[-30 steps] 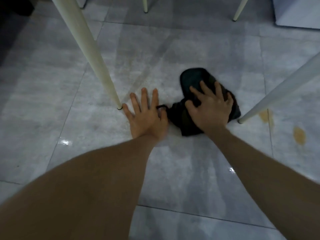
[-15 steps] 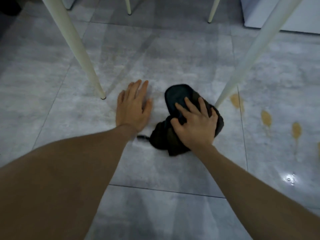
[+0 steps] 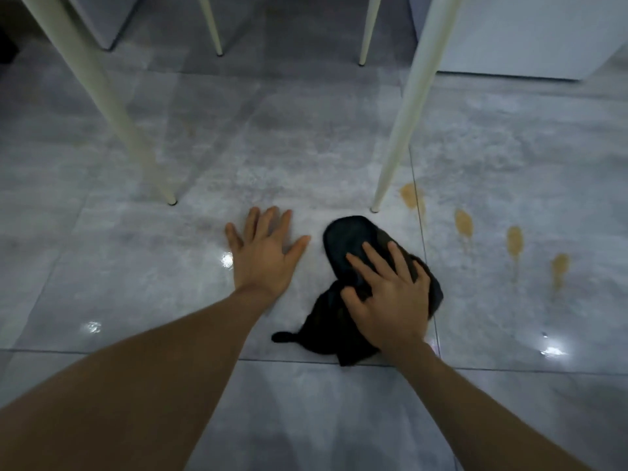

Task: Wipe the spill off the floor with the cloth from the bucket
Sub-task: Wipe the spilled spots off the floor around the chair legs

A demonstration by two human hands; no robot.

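A dark crumpled cloth (image 3: 343,239) lies on the grey tiled floor. My right hand (image 3: 387,294) presses flat on top of it, fingers spread. My left hand (image 3: 265,256) rests flat and open on the bare wet tile just left of the cloth, not touching it. The spill shows as several orange-brown blotches (image 3: 464,222) in a row on the floor to the right of the cloth, the nearest one (image 3: 409,195) beside a table leg. No bucket is in view.
Cream table legs slant down to the floor: one (image 3: 390,164) just beyond the cloth, one (image 3: 142,158) beyond my left hand, two thinner ones (image 3: 212,28) farther back. A white cabinet (image 3: 526,39) stands at the back right. The tiles shine wet.
My right hand has slid the cloth back toward me and rightward, past the right table leg. My left hand stays flat on the floor. More spill blotches have come into view on the right.
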